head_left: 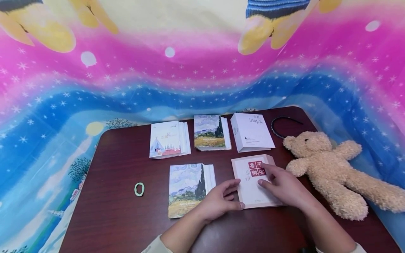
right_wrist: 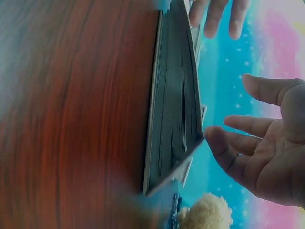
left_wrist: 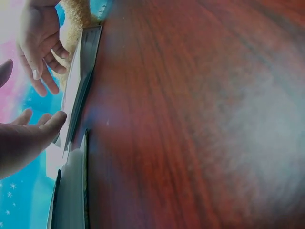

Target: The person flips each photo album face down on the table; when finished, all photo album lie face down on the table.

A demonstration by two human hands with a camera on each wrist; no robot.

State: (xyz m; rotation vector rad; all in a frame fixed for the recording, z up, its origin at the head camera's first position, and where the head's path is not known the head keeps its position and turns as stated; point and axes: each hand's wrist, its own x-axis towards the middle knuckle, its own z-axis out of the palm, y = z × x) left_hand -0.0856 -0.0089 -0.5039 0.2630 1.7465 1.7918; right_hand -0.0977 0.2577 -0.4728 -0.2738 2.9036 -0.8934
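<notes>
The red-stamped album (head_left: 249,189) lay on the desk (head_left: 110,218), left of the teddy bear (head_left: 329,172). Left hand (head_left: 223,200), at the edge away from the bear, and right hand (head_left: 283,183), over the bear's side, had fingers apart, unclamped; a one-sided push risked skewing it.

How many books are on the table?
5. Back row, left to right: the tent book, a landscape book and the white book. Front row: another landscape book on the left, the red-square book on the right.
</notes>
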